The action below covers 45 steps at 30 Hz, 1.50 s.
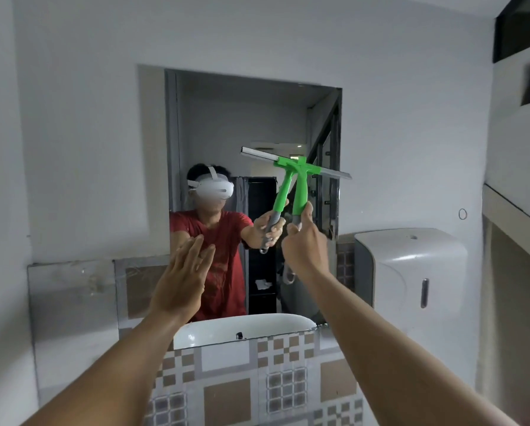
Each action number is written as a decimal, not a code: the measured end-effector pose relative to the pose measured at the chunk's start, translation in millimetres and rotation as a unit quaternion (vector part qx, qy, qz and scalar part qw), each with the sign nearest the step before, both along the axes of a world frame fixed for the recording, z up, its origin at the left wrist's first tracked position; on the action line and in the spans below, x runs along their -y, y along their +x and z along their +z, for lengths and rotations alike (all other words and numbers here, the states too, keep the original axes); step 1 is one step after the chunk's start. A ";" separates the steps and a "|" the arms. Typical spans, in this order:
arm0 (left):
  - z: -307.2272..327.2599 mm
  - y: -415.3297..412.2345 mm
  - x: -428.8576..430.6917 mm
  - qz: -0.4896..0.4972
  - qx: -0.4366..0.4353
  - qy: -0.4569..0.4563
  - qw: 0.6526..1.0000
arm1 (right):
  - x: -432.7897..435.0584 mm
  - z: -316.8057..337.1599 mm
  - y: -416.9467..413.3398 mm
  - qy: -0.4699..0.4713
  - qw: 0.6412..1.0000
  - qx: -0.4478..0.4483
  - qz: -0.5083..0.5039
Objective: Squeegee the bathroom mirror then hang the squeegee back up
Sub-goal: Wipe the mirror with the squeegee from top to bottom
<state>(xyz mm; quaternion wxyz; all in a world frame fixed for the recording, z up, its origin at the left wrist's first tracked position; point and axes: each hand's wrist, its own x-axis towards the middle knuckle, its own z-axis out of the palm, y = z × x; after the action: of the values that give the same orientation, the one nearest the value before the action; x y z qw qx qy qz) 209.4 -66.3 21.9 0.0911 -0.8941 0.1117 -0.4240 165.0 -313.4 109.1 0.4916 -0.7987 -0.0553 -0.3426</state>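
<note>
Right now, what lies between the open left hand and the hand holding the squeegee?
In the head view, only mirror glass shows between the left hand and the right hand gripping the green squeegee; nothing real hangs there, only the person's reflection.

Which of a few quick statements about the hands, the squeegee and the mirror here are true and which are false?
1. The right hand grips the green squeegee by its handle. True.
2. The left hand holds a cloth. False: it is open and empty.
3. The squeegee blade is up at the mirror. True.
4. A white dispenser hangs left of the mirror. False: it is on the right.
</note>
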 end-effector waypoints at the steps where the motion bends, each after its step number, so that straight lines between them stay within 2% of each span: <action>1: -1.1 0.2 -1.2 0.002 -0.005 -0.003 1.000 | -7.8 -4.3 -1.0 0.015 1.000 -0.003 0.015; 7: -1.6 -2.4 -2.9 0.004 -0.035 -0.024 0.999 | -57.5 -16.1 3.1 0.094 0.993 -0.017 0.066; 11: 2.2 -7.8 -4.7 0.010 -0.049 -0.033 0.998 | -78.3 -18.0 11.1 0.095 0.994 -0.010 0.061; 16: 8.3 -17.6 -3.8 0.010 -0.040 -0.016 0.999 | -93.6 -23.7 0.3 -0.016 0.995 0.036 0.089; 19: 8.6 -19.6 -3.3 0.006 -0.037 -0.012 0.999 | -92.6 -22.4 -1.4 -0.046 0.994 0.060 0.073; 24: 4.3 -11.3 -7.5 0.002 -0.034 -0.012 0.999 | -76.6 -24.1 2.8 -0.169 0.981 0.086 0.037; 31: -3.4 -8.9 -9.0 -0.006 0.004 0.004 1.000 | -37.6 -17.9 6.2 -0.341 0.927 0.149 -0.047; 45: -12.7 -2.9 -10.8 -0.028 -0.013 -0.028 0.999 | 65.4 10.5 12.7 -0.517 0.833 0.087 -0.176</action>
<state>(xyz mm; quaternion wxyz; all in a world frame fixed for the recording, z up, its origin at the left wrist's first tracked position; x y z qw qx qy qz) 206.5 -55.6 9.1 0.0532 -0.8982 0.1257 -0.4178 177.7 -378.8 119.7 -0.0682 -0.8994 -0.1257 -0.4132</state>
